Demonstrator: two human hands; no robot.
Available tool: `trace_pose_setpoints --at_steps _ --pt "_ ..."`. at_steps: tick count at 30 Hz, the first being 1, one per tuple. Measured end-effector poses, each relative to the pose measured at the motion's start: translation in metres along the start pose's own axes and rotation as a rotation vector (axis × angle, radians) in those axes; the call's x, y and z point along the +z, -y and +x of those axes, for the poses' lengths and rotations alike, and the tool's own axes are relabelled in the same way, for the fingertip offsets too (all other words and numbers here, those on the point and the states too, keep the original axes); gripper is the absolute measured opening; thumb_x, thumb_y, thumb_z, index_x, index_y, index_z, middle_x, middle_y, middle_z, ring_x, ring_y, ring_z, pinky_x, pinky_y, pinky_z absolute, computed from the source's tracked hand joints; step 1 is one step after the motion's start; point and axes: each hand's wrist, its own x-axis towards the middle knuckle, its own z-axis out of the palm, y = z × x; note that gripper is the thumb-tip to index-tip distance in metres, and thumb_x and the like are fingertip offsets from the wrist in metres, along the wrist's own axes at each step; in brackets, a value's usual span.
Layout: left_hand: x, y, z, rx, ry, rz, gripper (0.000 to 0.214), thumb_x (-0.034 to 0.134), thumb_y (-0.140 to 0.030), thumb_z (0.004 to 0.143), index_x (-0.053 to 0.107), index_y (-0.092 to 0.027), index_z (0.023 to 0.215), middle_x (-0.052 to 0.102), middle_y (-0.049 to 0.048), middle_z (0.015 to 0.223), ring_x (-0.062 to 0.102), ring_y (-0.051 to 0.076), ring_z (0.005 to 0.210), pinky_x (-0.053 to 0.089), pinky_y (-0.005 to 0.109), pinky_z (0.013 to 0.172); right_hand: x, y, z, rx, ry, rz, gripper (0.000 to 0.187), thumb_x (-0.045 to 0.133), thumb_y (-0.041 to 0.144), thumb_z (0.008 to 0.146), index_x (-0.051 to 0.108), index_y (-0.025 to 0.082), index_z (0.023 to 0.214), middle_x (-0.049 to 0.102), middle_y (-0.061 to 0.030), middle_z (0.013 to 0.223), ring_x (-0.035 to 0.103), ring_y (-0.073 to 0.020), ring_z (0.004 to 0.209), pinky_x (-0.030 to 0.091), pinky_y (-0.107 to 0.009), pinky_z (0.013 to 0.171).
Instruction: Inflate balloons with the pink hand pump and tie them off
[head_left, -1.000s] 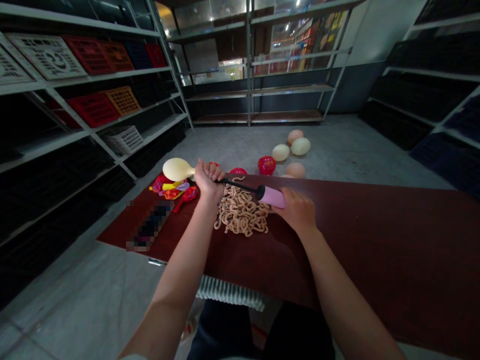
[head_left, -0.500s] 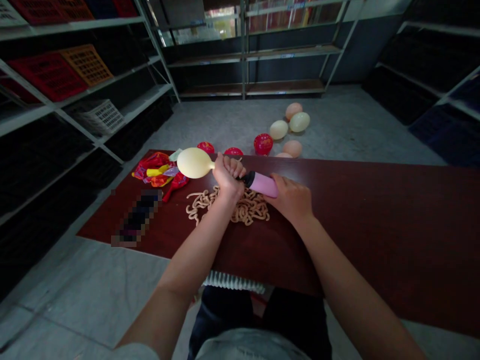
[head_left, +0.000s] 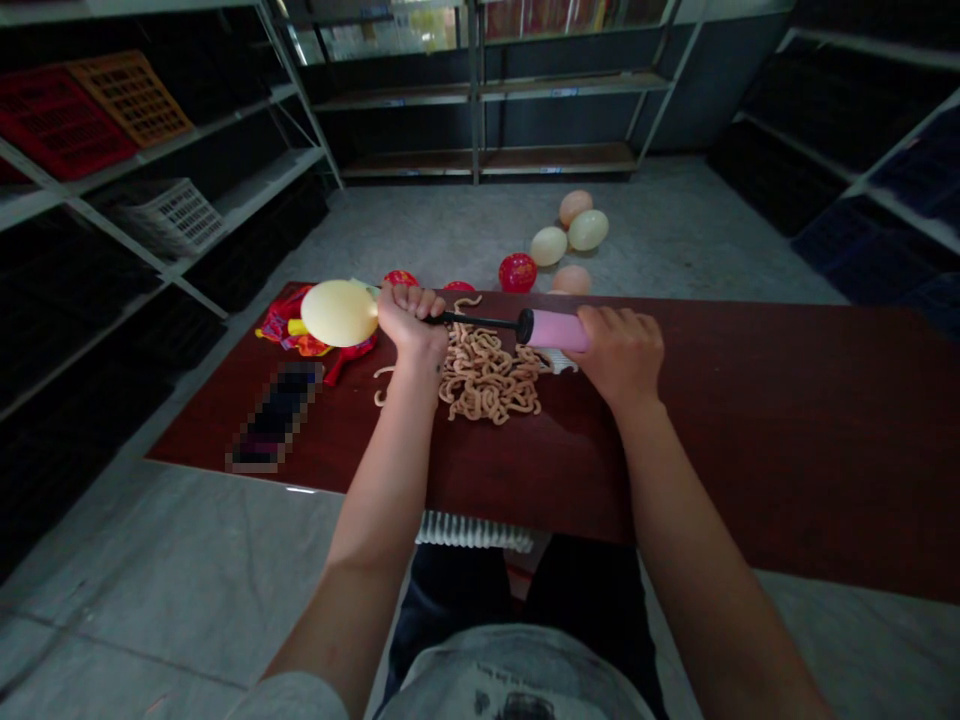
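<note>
A pale yellow balloon (head_left: 339,313), partly inflated, points left from my left hand (head_left: 411,318). That hand is closed around the balloon's neck and the nozzle end of a hand pump. My right hand (head_left: 624,355) wraps the pink barrel of the balloon pump (head_left: 555,330). A black rod stretches between the two hands, pulled well out of the barrel. Under the pump lies a heap of long, uninflated tan balloons (head_left: 491,380). To the left, beneath the yellow balloon, is a pile of red, orange and yellow uninflated balloons (head_left: 349,358).
A blurred-out dark phone-like object (head_left: 276,415) lies on the left of the dark red table (head_left: 787,440). Beyond the table, inflated balloons, including a red one (head_left: 517,272) and a pale one (head_left: 589,230), rest on the floor. Shelves with crates (head_left: 180,215) stand at left.
My hands have moved apart, drawing the black rod out of the pink barrel. The yellow balloon has shifted left and looks a little larger. The view has tilted slightly.
</note>
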Motion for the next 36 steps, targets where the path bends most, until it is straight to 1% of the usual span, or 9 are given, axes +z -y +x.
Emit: trace_pose_setpoints --at_steps 4,7,11,17,20,23,26,29,36 --pt "0.003 -0.017 -0.002 0.059 0.01 -0.017 0.05 0.04 -0.029 0.1 0.023 -0.021 0.054 0.018 -0.0065 0.045 0.018 0.007 0.035 0.019 0.025 0.039 0.0 -0.012 -0.001 0.039 -0.05 -0.009 0.028 0.054 0.033 0.088 0.062 0.017 0.11 0.068 -0.0112 0.097 0.056 -0.0264 0.09 0.033 -0.038 0.081" --pt "0.004 -0.018 -0.006 0.09 0.005 0.013 0.052 0.044 -0.033 0.099 0.022 -0.021 0.054 0.017 -0.0073 0.045 0.016 0.006 0.035 0.018 0.025 0.039 0.003 -0.009 0.0 0.08 -0.043 0.027 0.03 0.06 0.036 0.084 0.062 0.017 0.106 0.068 -0.0115 0.096 0.056 -0.0263 0.089 0.034 -0.037 0.079" --pt "0.005 -0.006 -0.011 0.101 0.008 0.021 0.055 0.049 -0.037 0.098 0.021 -0.02 0.054 0.017 -0.0074 0.045 0.016 0.006 0.035 0.018 0.025 0.038 0.006 -0.001 0.001 0.095 -0.017 0.052 0.028 0.061 0.036 0.082 0.062 0.016 0.102 0.068 -0.0114 0.093 0.056 -0.026 0.086 0.033 -0.036 0.077" --pt "0.011 0.015 -0.028 0.045 -0.002 0.061 0.059 0.05 -0.047 0.097 0.019 -0.02 0.054 0.017 -0.0077 0.043 0.016 0.005 0.035 0.018 0.023 0.037 0.0 0.022 0.001 -0.005 -0.007 0.111 0.028 0.064 0.041 0.081 0.062 0.016 0.092 0.07 -0.0094 0.085 0.058 -0.023 0.077 0.032 -0.034 0.072" --pt "0.014 0.029 -0.039 -0.016 -0.001 0.07 0.06 0.05 -0.047 0.097 0.019 -0.019 0.053 0.017 -0.0078 0.042 0.016 0.005 0.034 0.017 0.022 0.036 -0.002 0.036 -0.002 -0.053 -0.011 0.15 0.031 0.065 0.045 0.08 0.062 0.015 0.087 0.069 -0.0085 0.077 0.058 -0.0212 0.07 0.031 -0.032 0.068" --pt "0.016 0.04 -0.045 -0.06 0.02 0.057 0.058 0.046 -0.041 0.099 0.021 -0.019 0.052 0.018 -0.0074 0.041 0.017 0.005 0.032 0.016 0.022 0.036 -0.002 0.044 -0.004 -0.061 -0.009 0.172 0.03 0.064 0.044 0.08 0.063 0.015 0.086 0.069 -0.0082 0.074 0.058 -0.0199 0.065 0.03 -0.032 0.066" --pt "0.016 0.042 -0.045 -0.082 0.026 0.031 0.055 0.04 -0.034 0.102 0.021 -0.019 0.052 0.017 -0.0068 0.04 0.017 0.005 0.031 0.015 0.023 0.036 -0.002 0.044 -0.004 -0.048 -0.011 0.169 0.031 0.065 0.044 0.079 0.064 0.015 0.088 0.07 -0.008 0.076 0.058 -0.02 0.066 0.029 -0.032 0.066" --pt "0.014 0.038 -0.038 -0.09 -0.001 -0.002 0.054 0.036 -0.032 0.102 0.021 -0.019 0.052 0.016 -0.0067 0.04 0.017 0.005 0.031 0.015 0.023 0.037 -0.003 0.043 0.0 -0.041 -0.038 0.127 0.029 0.064 0.043 0.08 0.065 0.017 0.094 0.071 -0.0077 0.081 0.059 -0.0209 0.072 0.029 -0.033 0.068" --pt "0.005 0.024 -0.02 -0.054 -0.059 -0.048 0.054 0.042 -0.039 0.101 0.022 -0.02 0.054 0.018 -0.0075 0.042 0.019 0.006 0.034 0.018 0.022 0.038 0.0 0.029 0.005 -0.063 -0.06 0.0 0.024 0.064 0.04 0.082 0.063 0.019 0.095 0.07 -0.0074 0.084 0.056 -0.0239 0.083 0.029 -0.036 0.081"
